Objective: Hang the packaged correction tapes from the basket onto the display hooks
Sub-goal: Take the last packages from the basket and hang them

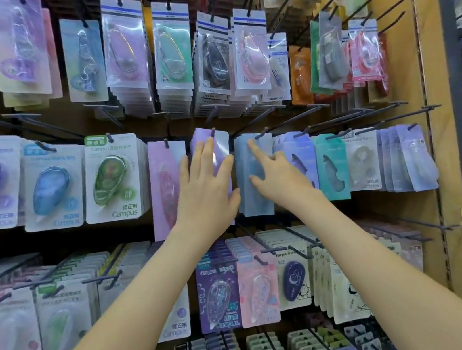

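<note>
Packaged correction tapes hang in rows on black display hooks across a brown pegboard wall. My left hand (206,187) lies flat with straight fingers against a lilac pack (220,143) hanging on its hook (212,132) in the middle row. My right hand (280,176) touches the neighbouring pale blue pack (250,199) with its forefinger stretched up toward that pack's hook (262,132); the thumb sticks out to the left. Neither hand holds anything. A pink pack (165,185) hangs just left of my left hand. The basket is out of view.
Long bare hooks (365,115) jut out at the upper right and right of the middle row. A yellow board edge (440,111) and a dark post (456,78) bound the display on the right. More packs fill the rows above and below.
</note>
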`<state>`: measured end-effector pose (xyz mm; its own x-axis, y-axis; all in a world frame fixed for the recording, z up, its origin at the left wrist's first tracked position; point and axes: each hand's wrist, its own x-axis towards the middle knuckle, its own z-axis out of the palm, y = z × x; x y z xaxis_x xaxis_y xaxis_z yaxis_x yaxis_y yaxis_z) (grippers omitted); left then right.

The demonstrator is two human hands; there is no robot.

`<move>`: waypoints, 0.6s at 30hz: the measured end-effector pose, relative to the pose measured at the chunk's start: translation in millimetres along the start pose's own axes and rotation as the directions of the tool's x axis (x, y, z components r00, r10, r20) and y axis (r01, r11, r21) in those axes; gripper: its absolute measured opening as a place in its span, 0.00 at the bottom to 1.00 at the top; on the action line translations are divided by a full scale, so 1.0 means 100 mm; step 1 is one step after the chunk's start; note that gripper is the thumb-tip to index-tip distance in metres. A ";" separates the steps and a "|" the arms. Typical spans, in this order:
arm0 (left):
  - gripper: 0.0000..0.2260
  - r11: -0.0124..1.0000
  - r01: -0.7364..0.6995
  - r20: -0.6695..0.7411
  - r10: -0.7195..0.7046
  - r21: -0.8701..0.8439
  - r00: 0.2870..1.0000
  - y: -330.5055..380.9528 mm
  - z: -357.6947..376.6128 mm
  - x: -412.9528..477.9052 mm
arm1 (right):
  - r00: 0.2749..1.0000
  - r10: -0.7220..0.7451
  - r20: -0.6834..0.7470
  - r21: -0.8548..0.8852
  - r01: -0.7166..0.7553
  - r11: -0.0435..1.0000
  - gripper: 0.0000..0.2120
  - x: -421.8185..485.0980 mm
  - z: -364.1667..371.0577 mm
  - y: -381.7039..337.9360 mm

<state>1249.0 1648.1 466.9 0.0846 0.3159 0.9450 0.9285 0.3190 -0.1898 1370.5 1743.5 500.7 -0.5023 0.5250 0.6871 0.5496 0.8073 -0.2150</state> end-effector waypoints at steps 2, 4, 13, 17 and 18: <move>0.23 0.996 0.022 -0.026 -0.024 -0.081 0.999 -0.02 -0.05 -0.10 | 0.994 0.019 -0.105 -0.026 -0.022 0.999 0.31 -0.13 0.03 -0.06; 0.24 0.983 0.038 -0.044 -0.047 -0.179 0.998 -0.05 -0.18 -0.27 | 0.964 -0.004 -0.264 -0.018 0.000 1.000 0.30 -0.35 0.06 -0.18; 0.24 0.949 0.247 0.019 -0.248 -0.197 0.969 -0.94 -1.39 -2.09 | 0.836 -0.341 -0.430 0.398 0.515 0.759 0.23 -1.71 1.00 -2.00; 0.23 0.898 0.438 0.187 -0.435 0.030 0.881 -1.65 -2.10 -3.62 | 0.857 -0.491 -0.154 0.604 0.475 0.640 0.22 -2.52 1.96 -3.19; 0.23 0.857 0.508 0.228 -0.513 0.089 0.827 -1.82 -2.28 -4.05 | 0.846 -0.530 -0.059 0.647 0.436 0.626 0.22 -2.74 2.23 -3.50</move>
<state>1128.2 1258.7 179.8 -0.4892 0.3012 0.8185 0.8068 0.5129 0.2934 1167.2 1376.8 233.0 -0.6770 0.0008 0.7360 -0.3070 0.9086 -0.2834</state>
